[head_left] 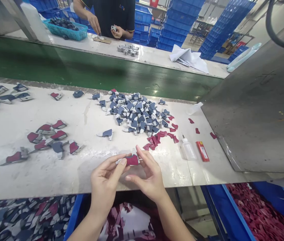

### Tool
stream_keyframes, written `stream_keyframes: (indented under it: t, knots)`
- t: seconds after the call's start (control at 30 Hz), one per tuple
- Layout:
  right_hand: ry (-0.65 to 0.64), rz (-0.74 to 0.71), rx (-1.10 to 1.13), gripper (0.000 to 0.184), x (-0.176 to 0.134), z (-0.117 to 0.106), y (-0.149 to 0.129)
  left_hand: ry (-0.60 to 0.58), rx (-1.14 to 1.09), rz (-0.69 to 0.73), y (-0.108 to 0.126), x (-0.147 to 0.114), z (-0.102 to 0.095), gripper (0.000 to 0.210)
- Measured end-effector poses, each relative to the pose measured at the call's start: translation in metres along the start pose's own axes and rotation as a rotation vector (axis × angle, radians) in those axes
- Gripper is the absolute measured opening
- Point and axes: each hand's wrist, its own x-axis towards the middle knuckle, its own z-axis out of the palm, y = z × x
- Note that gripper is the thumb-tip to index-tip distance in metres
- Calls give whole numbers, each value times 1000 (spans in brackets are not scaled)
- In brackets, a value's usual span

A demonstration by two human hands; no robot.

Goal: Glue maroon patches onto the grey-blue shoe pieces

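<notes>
Low over the near part of the white table, my left hand point(106, 180) pinches a small grey-and-blue plastic part with a dark red inlay point(132, 160) between thumb and fingers. At the part's right end, my right hand point(150, 174) has its fingertips close by or touching; its thumb stands apart from the fingers. Just beyond the hands lie loose dark red pieces point(154, 140) and a large heap of blue-and-grey plastic parts point(138, 113). A clear needle-tipped bottle point(188, 149) stands right of my hands, beside a red box point(202, 151).
Red-faced parts point(49, 134) lie on the left. A metal housing point(260, 107) borders the table on the right. Below are bins of mixed parts point(23, 217) and red pieces point(262, 214). A co-worker point(112, 16) handles grey parts across the green divider point(107, 68).
</notes>
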Motion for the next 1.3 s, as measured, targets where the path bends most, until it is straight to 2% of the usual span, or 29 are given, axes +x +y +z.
stream_keyframes:
  t: [0.07,0.17,0.3,0.6,0.77,0.97,1.17,1.3]
  knots:
    - [48,-125,-150,72,2,-3,-2,7,-29,-15,1,2,-1,28]
    - [113,-316,-340,49,8,-10,-5,-33,-32,-41,5,3,-2,25]
    - [73,-482,-477,41,13,-20,-7,-109,17,-95,11,5,-3,27]
    - [36,-497,-485,43,11,-20,-12,-219,31,-118,17,4,-5,22]
    - [136,-543,-466,45,9,-17,-13,-225,15,-164,20,2,-4,23]
    - [223,-508,-373,30,8,-14,-11,-253,24,-165,23,1,-6,22]
    - [171,-633,-405,21,6,-17,-3,-242,38,-201,26,4,-6,24]
    - [106,-685,-453,20,8,-11,-4,-227,36,-251,20,9,-15,28]
